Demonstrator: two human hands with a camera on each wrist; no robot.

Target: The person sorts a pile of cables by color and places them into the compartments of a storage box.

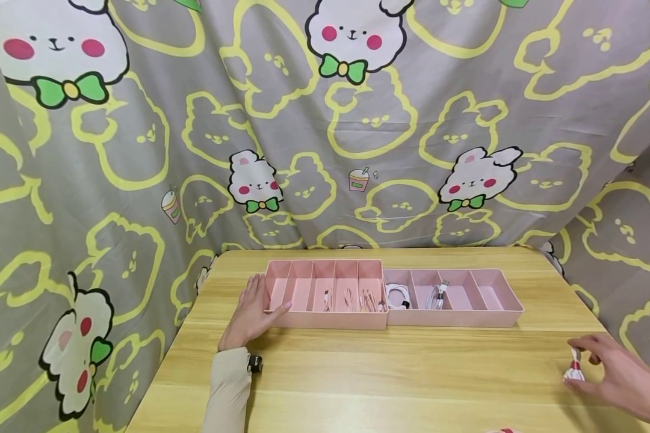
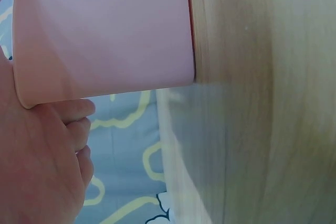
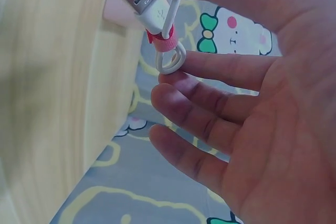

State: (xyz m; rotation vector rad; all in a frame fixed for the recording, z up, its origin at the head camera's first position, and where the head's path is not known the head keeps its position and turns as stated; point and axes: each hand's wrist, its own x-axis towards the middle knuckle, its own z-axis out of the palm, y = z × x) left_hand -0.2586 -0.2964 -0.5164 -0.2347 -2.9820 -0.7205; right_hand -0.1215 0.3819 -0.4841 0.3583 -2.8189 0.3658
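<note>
Cartoon-print curtain (image 1: pixel 292 129) behind; wooden surface (image 1: pixel 390 367) ends just behind pink divided tray (image 1: pixel 325 320). Cables (image 1: pixel 368 300) inside tray half hidden by front wall. Left grip (image 1: pixel 251 313) spread, touching tray's left end. Right grip (image 1: pixel 612 370) pinches white USB cable (image 3: pixel 157 19), well right of tray, partly finger-covered. Red bit (image 1: pixel 504 430), cut off, unidentifiable. Wood stretches in front of tray.

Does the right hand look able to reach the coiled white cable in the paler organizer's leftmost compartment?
Probably not yet: the right hand pinches a USB cable, which likely must be set down first. Otherwise the coiled white cable lies uncovered in its open compartment.
</note>
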